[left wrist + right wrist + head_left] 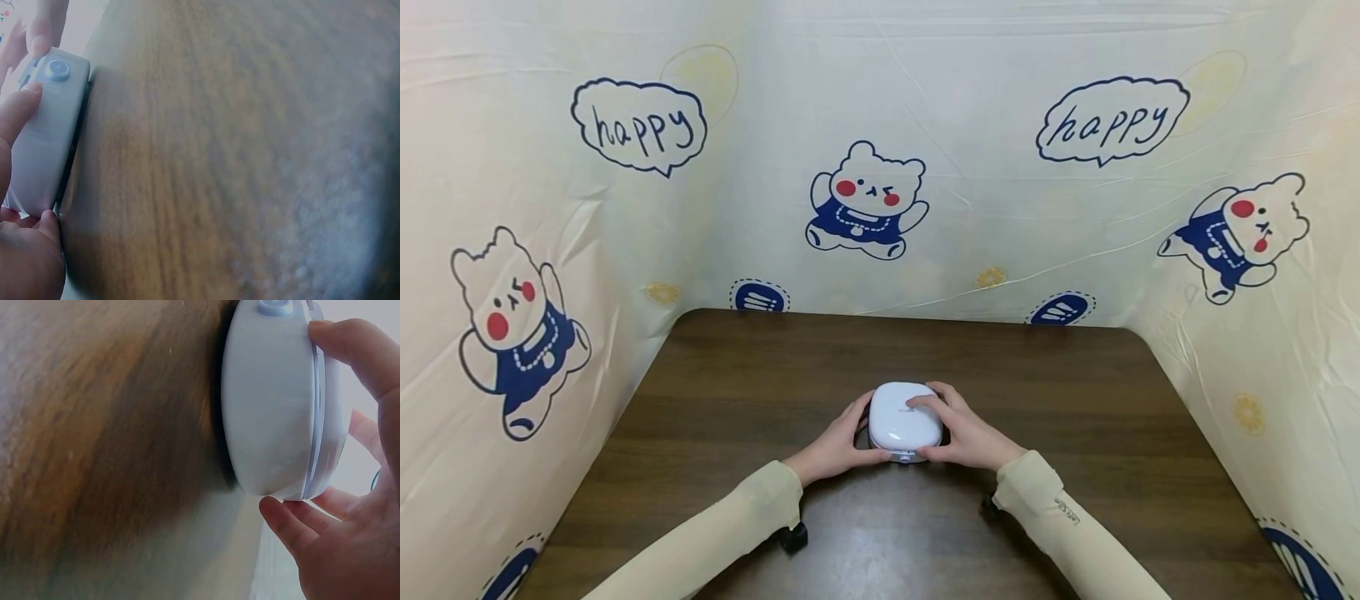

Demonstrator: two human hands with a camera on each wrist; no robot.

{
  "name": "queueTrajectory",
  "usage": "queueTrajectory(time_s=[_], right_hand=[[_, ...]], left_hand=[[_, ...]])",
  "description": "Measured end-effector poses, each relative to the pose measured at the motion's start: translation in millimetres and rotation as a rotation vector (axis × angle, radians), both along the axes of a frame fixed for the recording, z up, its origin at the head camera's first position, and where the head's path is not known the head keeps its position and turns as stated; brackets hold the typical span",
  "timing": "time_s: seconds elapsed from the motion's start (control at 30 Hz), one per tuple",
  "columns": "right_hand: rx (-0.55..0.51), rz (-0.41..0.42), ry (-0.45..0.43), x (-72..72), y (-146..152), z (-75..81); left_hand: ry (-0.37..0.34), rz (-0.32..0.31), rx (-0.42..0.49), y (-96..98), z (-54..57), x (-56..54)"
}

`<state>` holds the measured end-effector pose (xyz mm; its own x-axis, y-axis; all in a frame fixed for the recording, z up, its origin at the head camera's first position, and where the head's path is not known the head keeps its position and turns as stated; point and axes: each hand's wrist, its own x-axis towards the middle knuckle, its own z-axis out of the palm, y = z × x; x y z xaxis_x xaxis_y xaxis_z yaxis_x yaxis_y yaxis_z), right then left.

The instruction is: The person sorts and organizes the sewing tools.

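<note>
A white, rounded-square lidded case [891,423] sits on the brown wooden table, its lid down. Small print marks the lid, too small to read. On its front wall is a round button [58,70]. My left hand [841,442] grips the left side, with the thumb on the front and the fingers round the side. From the right, my right hand [967,433] holds the case: its thumb touches the seam under the lid, one finger lies over the top, and others reach round the side. The right wrist view shows the case's side wall [269,400] and the lid seam close up.
The dark wooden table [737,367] has rounded far corners. A pale cloth [970,100] printed with bears and "happy" bubbles hangs behind it and along both sides. A small black object [793,538] shows at the left sleeve cuff.
</note>
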<state>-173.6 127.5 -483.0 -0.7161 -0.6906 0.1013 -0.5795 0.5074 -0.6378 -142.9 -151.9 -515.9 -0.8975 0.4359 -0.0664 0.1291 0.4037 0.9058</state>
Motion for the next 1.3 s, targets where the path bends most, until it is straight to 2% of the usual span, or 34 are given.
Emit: queueTrajectory(time_s=[0.3,0.63,0.97,1.3], right_hand=[[-0.001,-0.013,-0.037,-0.8,-1.7,2.4],[-0.013,-0.006,-0.078,-4.2,-0.4,-1.2],[0.01,-0.002,-0.1,2.6,3.3,-2.9],[0.022,-0.013,-0.099,4.0,3.4,-0.5]], left_hand=[[0.003,0.003,0.005,-0.7,1.5,0.6],[0.008,0.004,0.006,-0.4,-1.6,-2.3],[-0.009,0.002,-0.018,-0.1,-1.8,2.6],[0.003,0.001,-0.019,-1.4,0.2,2.0]])
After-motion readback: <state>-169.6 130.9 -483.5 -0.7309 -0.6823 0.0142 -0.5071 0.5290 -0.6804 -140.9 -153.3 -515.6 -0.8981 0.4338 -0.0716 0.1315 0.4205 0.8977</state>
